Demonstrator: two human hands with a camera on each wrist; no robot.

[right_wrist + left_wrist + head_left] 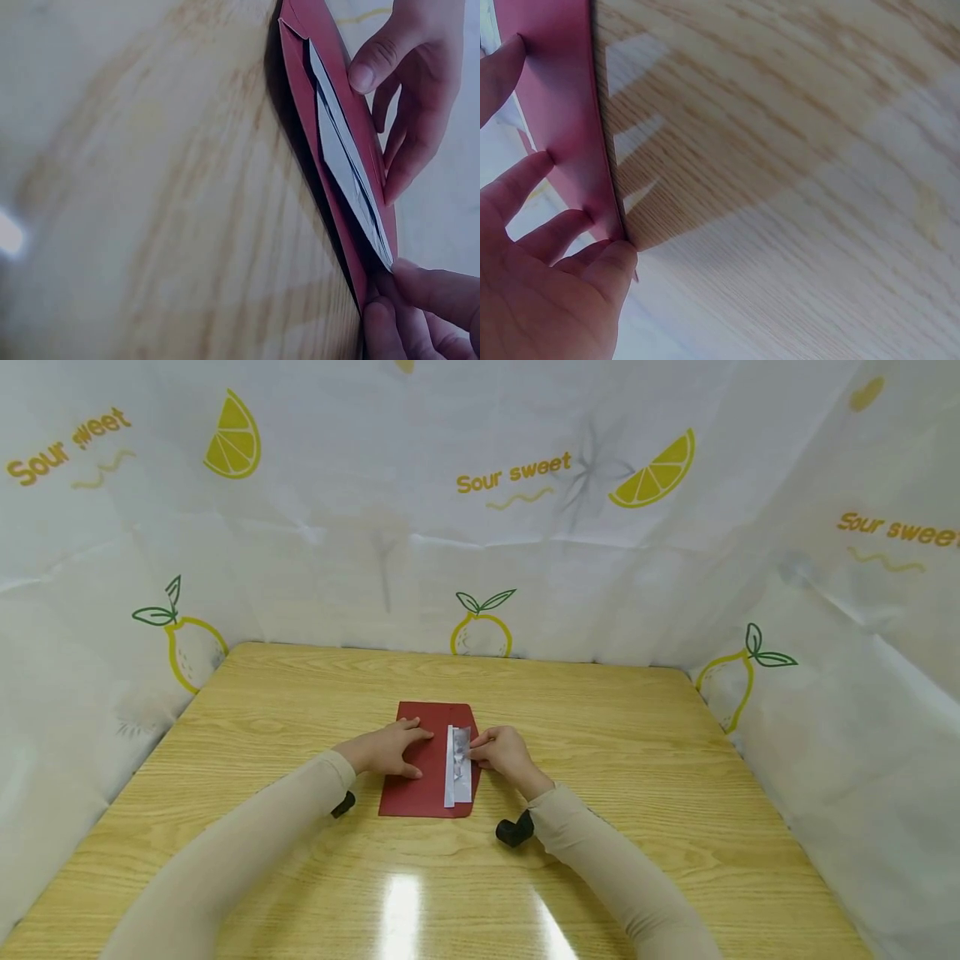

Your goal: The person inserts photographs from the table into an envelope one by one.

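Note:
A red envelope (408, 797) lies flat on the wooden table, its pointed flap spread to the right. A white paper (463, 789) with a shiny silvery face sits along the flap fold; in the right wrist view the paper (341, 150) stands a little up from the red. My left hand (384, 750) rests on the envelope's left part with fingers spread, fingertips touching it in the left wrist view. At the paper's right edge, my right hand (507, 753) pinches it between thumb and finger. Whether the paper reaches inside the envelope cannot be told.
The wooden table (637, 760) runs back to a pale cloth (337, 577) printed with lemons, which hangs behind and at both sides. Black wrist mounts (514, 831) show beneath the forearms. Bright reflections (401, 914) mark the table's near side.

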